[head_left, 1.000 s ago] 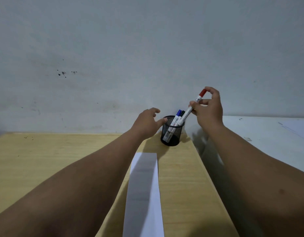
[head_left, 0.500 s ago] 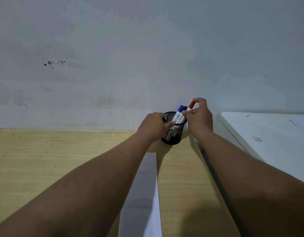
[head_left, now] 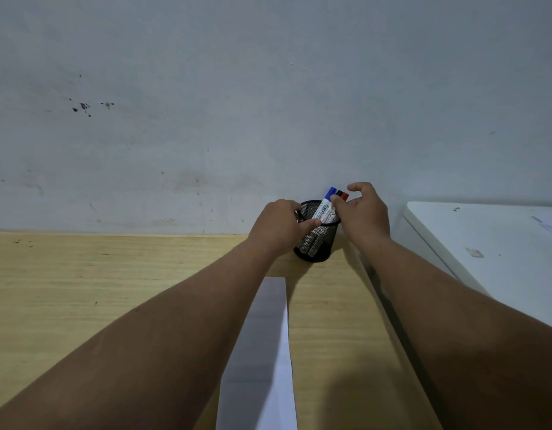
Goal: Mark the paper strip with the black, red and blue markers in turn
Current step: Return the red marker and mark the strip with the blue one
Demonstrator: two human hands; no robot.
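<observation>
A black mesh pen cup point(head_left: 322, 243) stands at the back of the wooden desk point(head_left: 82, 290), against the wall. In it lean the blue marker point(head_left: 327, 203), the black marker point(head_left: 339, 193) and the red marker point(head_left: 345, 197), caps up. My left hand point(head_left: 280, 228) grips the cup's left side, with one finger across its front. My right hand point(head_left: 363, 212) is at the cup's right. Its thumb lies against the marker barrels, and its index finger arches above the caps without touching them. The white paper strip point(head_left: 265, 352) runs from near the cup toward me between my forearms.
A white table point(head_left: 485, 243) adjoins the desk on the right, slightly higher, with a narrow gap between them. The grey wall stands directly behind the cup.
My right hand lowered the red marker from above the cup down into it and loosened its fingers. My left hand moved from beside the cup to gripping it.
</observation>
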